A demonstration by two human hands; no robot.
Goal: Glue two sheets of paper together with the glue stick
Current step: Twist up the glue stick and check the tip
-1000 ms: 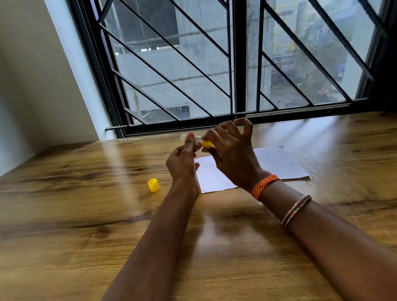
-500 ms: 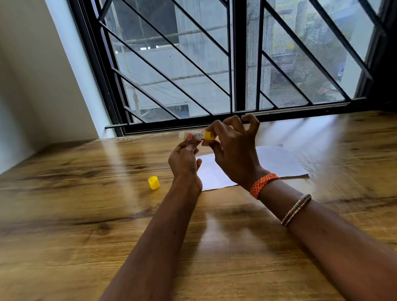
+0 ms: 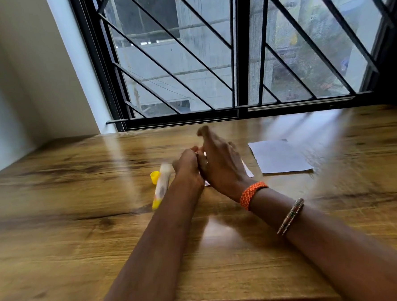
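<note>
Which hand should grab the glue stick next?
Probably the left hand. The glue stick lies on the table just to its left, beside the yellow cap. The right hand sits on the far side, over a sheet of paper.

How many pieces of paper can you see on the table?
2. One sheet lies flat, far right of the hands. A second paper peeks out from under the right hand, mostly covered. More could be hidden beneath the hands.

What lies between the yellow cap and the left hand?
In the head view, the blurred white glue stick lies on the wooden table, between the yellow cap and the left hand.
</note>
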